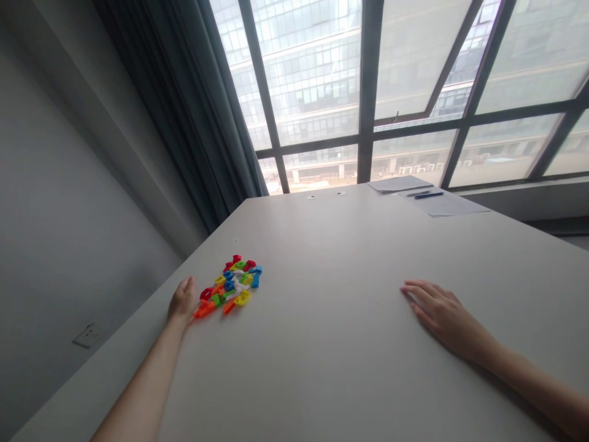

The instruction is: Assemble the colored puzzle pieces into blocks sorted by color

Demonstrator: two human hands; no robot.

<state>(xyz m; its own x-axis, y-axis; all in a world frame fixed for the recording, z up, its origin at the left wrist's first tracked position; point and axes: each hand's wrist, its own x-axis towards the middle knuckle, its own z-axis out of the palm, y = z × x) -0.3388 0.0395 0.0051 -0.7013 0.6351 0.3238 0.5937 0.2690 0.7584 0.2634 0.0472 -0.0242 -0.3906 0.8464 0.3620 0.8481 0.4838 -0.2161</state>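
Observation:
A small heap of plastic pieces (237,282) in red, orange, yellow, green, blue and white lies on the left part of the white table (317,344). Some look like letters or numbers, though they are too small to read. My left hand (183,299) rests on its edge against the heap's left side, close to the red and orange pieces. Its fingers are bent and mostly hidden, so I cannot make out whether anything is in them. Far from the heap, my right hand (437,310) lies palm down on the tabletop, fingers stretched out, holding nothing.
Sheets of paper (460,205) with dark pens (429,195) on them lie at the table's far right. Two round pale discs (341,194) are near the back edge. Behind stand a large window (317,73) and a dark curtain (184,92); a wall socket (87,336) is at left.

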